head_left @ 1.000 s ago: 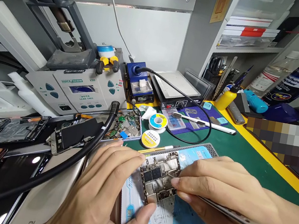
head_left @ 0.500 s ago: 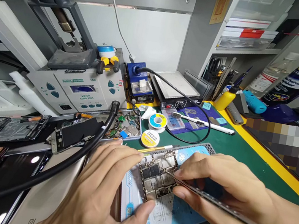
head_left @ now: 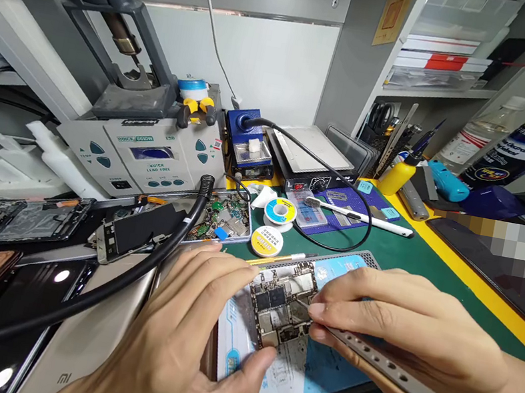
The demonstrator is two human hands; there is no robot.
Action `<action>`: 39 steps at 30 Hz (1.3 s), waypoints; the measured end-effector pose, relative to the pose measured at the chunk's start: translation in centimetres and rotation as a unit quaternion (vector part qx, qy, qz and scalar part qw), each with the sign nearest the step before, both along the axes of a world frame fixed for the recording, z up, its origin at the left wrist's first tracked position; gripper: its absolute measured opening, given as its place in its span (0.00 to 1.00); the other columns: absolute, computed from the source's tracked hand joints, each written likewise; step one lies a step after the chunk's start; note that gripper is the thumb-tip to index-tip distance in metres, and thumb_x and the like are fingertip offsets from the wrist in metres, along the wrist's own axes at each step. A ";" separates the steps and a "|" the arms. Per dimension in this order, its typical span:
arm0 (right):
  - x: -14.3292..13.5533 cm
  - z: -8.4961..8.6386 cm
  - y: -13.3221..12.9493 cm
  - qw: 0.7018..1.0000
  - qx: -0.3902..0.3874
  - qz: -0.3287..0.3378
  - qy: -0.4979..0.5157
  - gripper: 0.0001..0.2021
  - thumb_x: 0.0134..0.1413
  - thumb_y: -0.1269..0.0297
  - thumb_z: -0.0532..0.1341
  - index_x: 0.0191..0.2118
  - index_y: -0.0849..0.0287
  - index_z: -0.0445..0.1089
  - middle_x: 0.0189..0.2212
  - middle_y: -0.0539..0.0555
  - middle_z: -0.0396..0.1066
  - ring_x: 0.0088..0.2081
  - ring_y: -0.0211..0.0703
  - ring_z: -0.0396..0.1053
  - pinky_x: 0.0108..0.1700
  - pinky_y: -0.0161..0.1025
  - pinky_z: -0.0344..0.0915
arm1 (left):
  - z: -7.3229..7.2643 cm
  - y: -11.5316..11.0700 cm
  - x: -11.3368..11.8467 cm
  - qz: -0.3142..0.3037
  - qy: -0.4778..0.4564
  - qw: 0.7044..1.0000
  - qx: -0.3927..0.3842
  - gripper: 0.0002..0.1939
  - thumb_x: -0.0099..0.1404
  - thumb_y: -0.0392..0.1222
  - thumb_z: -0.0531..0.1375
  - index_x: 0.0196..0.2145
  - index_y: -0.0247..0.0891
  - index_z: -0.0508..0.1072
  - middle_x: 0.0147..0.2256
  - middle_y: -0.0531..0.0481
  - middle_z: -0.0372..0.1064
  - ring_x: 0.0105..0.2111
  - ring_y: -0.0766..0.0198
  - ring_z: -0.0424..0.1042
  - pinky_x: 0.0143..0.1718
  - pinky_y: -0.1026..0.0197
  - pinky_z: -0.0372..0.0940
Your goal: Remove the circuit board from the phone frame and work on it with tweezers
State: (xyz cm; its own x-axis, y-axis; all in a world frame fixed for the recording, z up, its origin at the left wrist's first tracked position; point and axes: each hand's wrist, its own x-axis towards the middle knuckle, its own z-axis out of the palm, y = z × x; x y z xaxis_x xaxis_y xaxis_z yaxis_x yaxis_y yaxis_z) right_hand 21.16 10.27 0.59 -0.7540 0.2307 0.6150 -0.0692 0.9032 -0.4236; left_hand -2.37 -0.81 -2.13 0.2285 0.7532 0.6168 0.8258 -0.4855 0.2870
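Observation:
A small circuit board [head_left: 277, 301] with dark chips lies on a blue and white work pad [head_left: 276, 389]. My left hand [head_left: 199, 327] rests at the board's left side, index fingertip at its upper left corner and thumb near its lower edge, the hand spread round it. In a pinch, my right hand [head_left: 401, 333] holds a long metal tool [head_left: 394, 372] with holes along it. The tool's tip is over the right part of the board, partly hidden by the fingers; whether it touches cannot be told.
Behind the pad are a solder spool [head_left: 281, 211], a round tin [head_left: 266, 241] and a white brush [head_left: 365, 218]. A thick black hose [head_left: 127, 274] crosses the left side over several phones. A hot air station [head_left: 147, 156] stands behind.
The metal tool has rolled in my right hand, so its broad face with holes now shows. The whole view has shifted slightly. My left hand keeps its place by the board.

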 end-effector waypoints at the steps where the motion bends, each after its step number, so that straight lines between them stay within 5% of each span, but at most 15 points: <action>1: 0.0 0.0 0.0 1.000 0.015 -0.006 -0.008 0.11 0.57 0.82 0.66 0.45 0.67 0.76 0.36 0.57 0.79 0.37 0.37 0.77 0.40 0.29 0.72 | 0.0 0.0 -0.1 -0.002 0.000 1.000 -0.002 0.26 0.59 0.35 0.67 0.54 0.27 0.68 0.50 0.39 0.70 0.55 0.54 0.67 0.62 0.48 0.61; 17: 0.1 0.0 -0.4 0.998 0.043 -0.026 -0.028 0.07 0.64 0.69 0.64 0.45 0.67 0.75 0.30 0.56 0.75 0.31 0.39 0.75 0.31 0.34 0.69 | 0.1 0.1 0.0 -0.001 -0.019 0.999 -0.046 0.27 0.58 0.36 0.67 0.54 0.32 0.69 0.49 0.42 0.72 0.52 0.54 0.69 0.62 0.45 0.60; 26: -0.3 0.1 -0.2 0.999 0.015 0.011 -0.049 0.09 0.60 0.78 0.64 0.46 0.67 0.74 0.33 0.57 0.74 0.33 0.38 0.73 0.33 0.33 0.69 | 0.1 -0.1 0.0 0.003 -0.029 0.999 -0.046 0.26 0.58 0.36 0.67 0.54 0.31 0.69 0.49 0.39 0.72 0.52 0.51 0.70 0.61 0.43 0.61; 39: 0.0 0.4 -0.4 0.995 0.082 -0.043 -0.037 0.07 0.62 0.76 0.61 0.44 0.65 0.74 0.34 0.57 0.80 0.34 0.39 0.79 0.35 0.33 0.73 | 0.3 0.0 0.3 0.002 -0.030 0.999 -0.022 0.25 0.56 0.34 0.67 0.52 0.29 0.70 0.48 0.39 0.74 0.50 0.52 0.72 0.62 0.41 0.62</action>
State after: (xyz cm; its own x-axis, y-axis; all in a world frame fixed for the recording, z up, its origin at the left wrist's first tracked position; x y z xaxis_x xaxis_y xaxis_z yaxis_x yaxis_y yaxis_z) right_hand 21.17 9.91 1.04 -0.7809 0.1965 0.5929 0.0367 0.9620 -0.2705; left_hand -2.08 -0.79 -1.84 0.1885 0.7812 0.5952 0.8086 -0.4674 0.3574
